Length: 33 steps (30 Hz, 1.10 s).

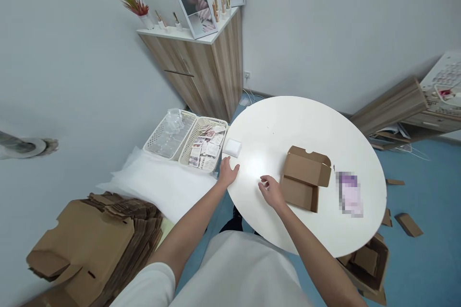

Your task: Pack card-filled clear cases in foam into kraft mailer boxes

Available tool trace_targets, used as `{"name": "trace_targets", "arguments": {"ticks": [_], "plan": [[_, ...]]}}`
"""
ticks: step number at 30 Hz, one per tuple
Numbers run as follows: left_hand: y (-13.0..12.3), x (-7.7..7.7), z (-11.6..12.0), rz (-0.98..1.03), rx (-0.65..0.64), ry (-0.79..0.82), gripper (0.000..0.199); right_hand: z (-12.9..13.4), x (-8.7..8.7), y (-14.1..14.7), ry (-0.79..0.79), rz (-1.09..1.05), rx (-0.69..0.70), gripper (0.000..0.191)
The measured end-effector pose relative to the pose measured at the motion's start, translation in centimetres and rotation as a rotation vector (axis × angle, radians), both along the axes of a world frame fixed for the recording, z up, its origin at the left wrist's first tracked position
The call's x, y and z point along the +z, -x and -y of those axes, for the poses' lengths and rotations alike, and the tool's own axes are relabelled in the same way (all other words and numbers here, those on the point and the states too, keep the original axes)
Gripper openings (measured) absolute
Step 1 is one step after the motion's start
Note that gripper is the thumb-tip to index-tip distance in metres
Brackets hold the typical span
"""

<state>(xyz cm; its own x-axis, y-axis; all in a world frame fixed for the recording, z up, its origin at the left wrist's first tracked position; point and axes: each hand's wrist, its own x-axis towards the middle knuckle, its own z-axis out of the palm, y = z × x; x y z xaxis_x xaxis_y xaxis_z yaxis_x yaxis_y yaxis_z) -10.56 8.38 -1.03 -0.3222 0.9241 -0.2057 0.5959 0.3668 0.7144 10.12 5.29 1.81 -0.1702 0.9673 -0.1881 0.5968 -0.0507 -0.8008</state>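
Observation:
My left hand (pixel 228 173) is at the left edge of the round white table (pixel 281 124), thumb apart from the fingers and nothing visible in it. Just beyond its fingertips lies a small white square packet (pixel 232 147); whether they touch it I cannot tell. Above the middle of the table is my right hand (pixel 272 193), its fingers loosely bent, with a gap to the thumb and no object seen between. To the right of that hand sits a brown cardboard box (pixel 300 196), its lid (pixel 306 168) raised and the inside showing.
A blurred-out purple and pink item (pixel 349 194) lies right of the box. Left of the table are a basket of small packets (pixel 205 148), a basket with clear plastic (pixel 169 134), white sheeting (pixel 158 182) and stacked flat cardboard boxes (pixel 93 244). A cardboard carton (pixel 382 259) stands on the floor.

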Motion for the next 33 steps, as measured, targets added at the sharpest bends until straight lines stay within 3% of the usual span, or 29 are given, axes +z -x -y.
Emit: {"name": "trace_targets", "arguments": {"ticks": [3,7,12,18,23,25,29,33], "plan": [[2.0,-0.2,-2.3,0.030,-0.045,0.026,0.061,-3.1,-1.2,3.9,0.182,-0.098,-0.075,0.031],[2.6,-0.6,-4.4,0.114,-0.107,-0.001,0.068,-6.3,-2.5,7.2,0.285,-0.205,-0.219,0.036],[1.7,-1.0,-5.8,0.115,-0.016,0.040,0.062,-8.5,-2.8,9.4,0.345,-0.344,-0.314,0.044],[1.2,-1.1,-4.6,0.101,-0.116,-0.017,0.044,-8.7,-3.3,10.2,0.376,-0.384,-0.348,0.048],[0.4,-1.5,-2.3,0.214,-0.141,-0.083,0.030,-7.3,-4.5,8.7,0.377,-0.195,-0.452,0.043],[-0.1,-1.8,-1.5,0.307,-0.071,-0.062,0.026,-6.5,-4.7,8.0,0.396,-0.170,-0.462,0.037],[-0.7,-2.7,-0.5,0.581,0.199,0.073,0.024,-5.1,-4.6,7.0,0.403,-0.279,-0.426,0.029],[-1.1,-2.4,0.1,0.829,0.351,0.132,0.030,-3.8,-3.5,5.8,0.349,-0.366,-0.385,0.028]]}}
